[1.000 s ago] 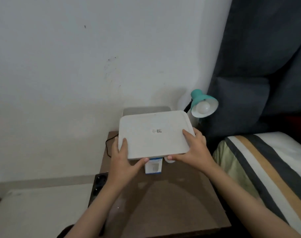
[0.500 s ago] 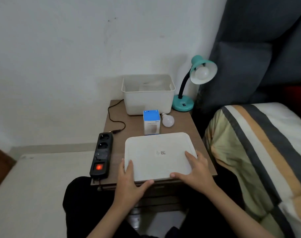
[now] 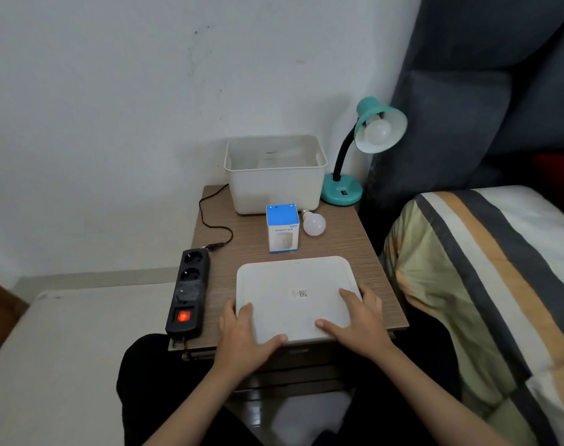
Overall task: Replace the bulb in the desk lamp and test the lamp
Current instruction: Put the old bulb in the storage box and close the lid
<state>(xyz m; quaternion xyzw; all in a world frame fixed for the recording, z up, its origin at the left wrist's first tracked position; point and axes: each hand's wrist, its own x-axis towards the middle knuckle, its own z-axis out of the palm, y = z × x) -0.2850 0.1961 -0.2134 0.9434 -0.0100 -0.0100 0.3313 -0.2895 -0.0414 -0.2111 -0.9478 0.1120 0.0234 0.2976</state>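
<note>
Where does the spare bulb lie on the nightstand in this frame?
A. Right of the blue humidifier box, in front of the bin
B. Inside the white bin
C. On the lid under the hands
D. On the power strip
A: the loose bulb lies on the nightstand just right of the humidifier box, in front of the white bin.

Bedroom: bed (image 3: 486, 284), nightstand (image 3: 364, 239).

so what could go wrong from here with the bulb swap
The power strip has its red switch lit, so unscrewing the bulb in the desk lamp may mean working on a live socket, if it is plugged in there. The spare bulb lies loose on its side and could roll off. The lid under both hands overhangs the table's front edge and might tip.
</note>
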